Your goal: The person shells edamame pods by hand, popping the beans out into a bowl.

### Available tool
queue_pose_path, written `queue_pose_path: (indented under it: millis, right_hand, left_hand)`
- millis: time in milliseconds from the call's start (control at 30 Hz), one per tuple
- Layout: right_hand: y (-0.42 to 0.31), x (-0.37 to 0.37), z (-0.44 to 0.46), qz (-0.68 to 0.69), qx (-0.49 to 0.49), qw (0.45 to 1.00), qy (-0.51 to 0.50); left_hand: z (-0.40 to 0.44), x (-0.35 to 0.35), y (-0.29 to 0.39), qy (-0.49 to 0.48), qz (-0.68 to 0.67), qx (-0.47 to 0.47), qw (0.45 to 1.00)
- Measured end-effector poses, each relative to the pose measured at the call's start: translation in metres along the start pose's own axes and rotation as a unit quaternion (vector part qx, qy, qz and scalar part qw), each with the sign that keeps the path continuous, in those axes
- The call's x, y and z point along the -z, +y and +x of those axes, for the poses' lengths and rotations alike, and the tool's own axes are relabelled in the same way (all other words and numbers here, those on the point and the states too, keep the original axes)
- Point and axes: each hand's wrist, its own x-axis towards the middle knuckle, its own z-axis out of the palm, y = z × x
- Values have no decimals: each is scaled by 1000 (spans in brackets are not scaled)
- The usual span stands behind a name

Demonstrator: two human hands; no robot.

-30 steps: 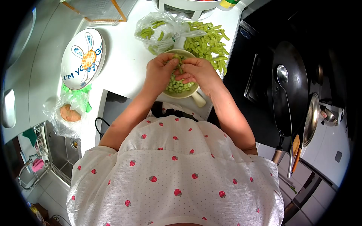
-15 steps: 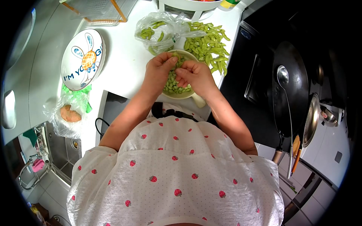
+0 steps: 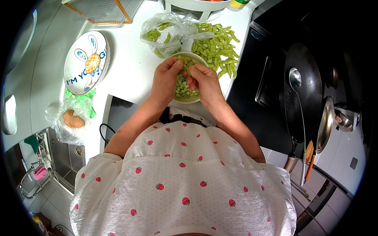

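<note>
My left hand (image 3: 164,78) and my right hand (image 3: 208,83) meet above a pale green bowl (image 3: 188,100), with fingertips pinched. Between them is a green soybean pod (image 3: 187,63), partly covered by the fingers. Loose shelled beans (image 3: 182,87) fill the bottom of the bowl. Just beyond the bowl, to the right, lies a spread of unshelled pods (image 3: 216,47). A clear plastic bag (image 3: 173,29) with several pods or shells in it sits behind my left hand.
At left, a white patterned plate (image 3: 76,72) stands above a bagged brown item (image 3: 73,118) near the sink (image 3: 70,163). On the right, a black wok (image 3: 305,106) holding a ladle (image 3: 295,78) rests on the dark stove (image 3: 252,110). A white rack or pot stand (image 3: 193,5) is behind.
My right hand has turned and shifted slightly, its forearm now covering the bowl's handle. More of the pod shows between the fingertips. The left hand is nearly unchanged.
</note>
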Motion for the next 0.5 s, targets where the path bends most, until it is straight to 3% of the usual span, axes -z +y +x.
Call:
queue_pose_path:
  millis: [200,333,433,500]
  right_hand:
    - [-7,-1,4,174,-102,979,-26]
    - [-15,3,5,210,-147,963,-86]
    - [-12,12,8,159,-119,968,-152]
    - [-10,13,9,81,-66,986,-133]
  left_hand:
    - [1,3,2,-6,-20,2,1000]
    - [3,7,6,-99,-123,46,986]
    - [5,12,6,-154,-167,61,972]
    - [9,12,6,-157,-156,62,973]
